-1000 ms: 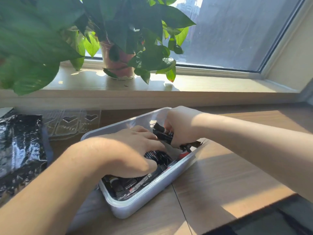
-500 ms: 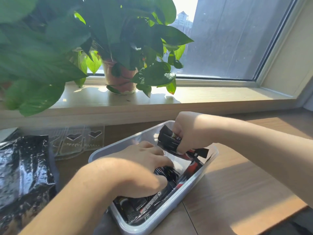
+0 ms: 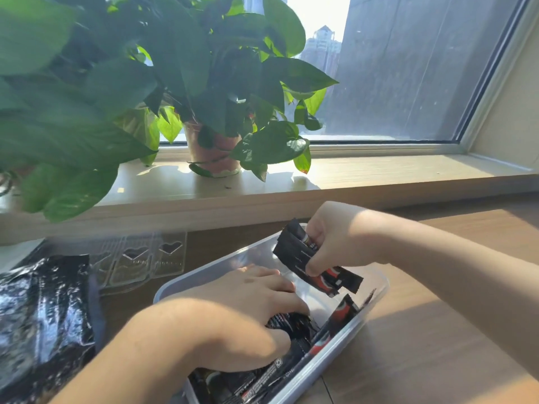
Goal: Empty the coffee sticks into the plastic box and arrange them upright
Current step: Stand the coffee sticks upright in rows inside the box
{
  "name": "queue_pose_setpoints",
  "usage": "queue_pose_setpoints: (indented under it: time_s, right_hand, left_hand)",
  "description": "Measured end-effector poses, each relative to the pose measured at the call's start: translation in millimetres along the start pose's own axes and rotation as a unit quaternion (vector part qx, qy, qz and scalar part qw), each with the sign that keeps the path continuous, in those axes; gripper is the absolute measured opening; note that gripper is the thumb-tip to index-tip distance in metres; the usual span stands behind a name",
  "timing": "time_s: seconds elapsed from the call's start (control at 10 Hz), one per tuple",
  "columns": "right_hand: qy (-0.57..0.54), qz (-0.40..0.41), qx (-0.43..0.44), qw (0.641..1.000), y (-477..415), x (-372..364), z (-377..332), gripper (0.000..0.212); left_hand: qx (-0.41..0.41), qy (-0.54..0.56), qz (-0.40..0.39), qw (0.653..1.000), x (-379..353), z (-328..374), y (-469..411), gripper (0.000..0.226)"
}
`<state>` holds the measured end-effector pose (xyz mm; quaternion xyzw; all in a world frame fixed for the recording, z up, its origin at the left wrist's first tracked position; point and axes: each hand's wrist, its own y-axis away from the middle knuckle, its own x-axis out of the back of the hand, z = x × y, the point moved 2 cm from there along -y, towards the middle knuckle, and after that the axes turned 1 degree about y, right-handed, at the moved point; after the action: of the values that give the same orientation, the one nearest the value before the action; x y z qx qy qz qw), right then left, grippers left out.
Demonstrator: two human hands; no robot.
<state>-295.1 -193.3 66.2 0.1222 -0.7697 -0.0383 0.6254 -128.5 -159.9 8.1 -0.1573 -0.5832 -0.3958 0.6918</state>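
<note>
Pinching stick bundle (image 3: 294,255) in right hand (image 3: 335,243): thumb across the near face, fingers curled round the far side. Holding it in the air over the far end of the plastic box (image 3: 204,271), tilted, plain black end up-left, red-printed end down-right, clear of the box floor. Roughly four stacked edges visible in the bundle; exact count unreadable.

Clamping left hand (image 3: 248,316) down mid-box: fingers curled over flat sticks (image 3: 291,325), thumb closing on them from the near side. More of the same pile lying flat under and in front of that hand, running to the near end of the box. Overlapped, so no firm count; more than five.

One leaning stick (image 3: 339,313) propped against the right wall of the box, between the two hands, slanted rather than vertical, touching neither hand.

Totals: two hands, both inside or over the one box; three stick groups (held, flat, leaning).

Box sitting diagonally on wooden table (image 3: 423,345). Left of it, one crumpled black foil bag (image 3: 43,316). Behind the bag and box, one clear blister tray (image 3: 145,258) flat on the table, two heart-shaped pockets plainly showing. One potted plant (image 3: 213,153) on the windowsill (image 3: 379,170), leaves spreading over the left side.
</note>
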Motion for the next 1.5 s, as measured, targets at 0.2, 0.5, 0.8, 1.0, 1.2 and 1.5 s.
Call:
queue_pose_setpoints:
  time_s: [0.2, 0.5, 0.8, 1.0, 1.2, 1.5]
  right_hand:
    - [0.017, -0.006, -0.034, 0.999, 17.3, -13.0, 8.7, 0.016]
    - [-0.015, -0.009, -0.020, 1.000, 40.2, -18.9, 14.5, 0.014]
    - [-0.009, -0.036, 0.091, 0.995, 10.3, 29.6, -6.5, 0.017]
    - [-0.042, -0.108, 0.176, 0.978, -8.6, 24.7, -3.9, 0.017]
    - [-0.147, -0.091, 0.207, 0.963, -14.5, 8.4, 9.0, 0.015]
    - [-0.255, -0.115, 0.227, 0.933, -11.6, 3.5, 15.6, 0.023]
  left_hand:
    - [-0.032, -0.008, -0.012, 0.999, 5.0, 6.2, 3.5, 0.066]
    - [-0.051, 0.009, -0.020, 0.998, 6.0, 8.7, 7.3, 0.062]
    - [-0.020, 0.001, 0.034, 0.999, 0.9, 8.4, 10.2, 0.059]
    - [-0.027, 0.009, 0.038, 0.999, 5.0, 7.4, 11.6, 0.063]
    - [-0.003, 0.015, 0.043, 0.999, 18.3, 17.2, 15.0, 0.048]
    - [0.034, 0.114, 0.282, 0.952, 46.8, -12.4, 38.9, 0.049]
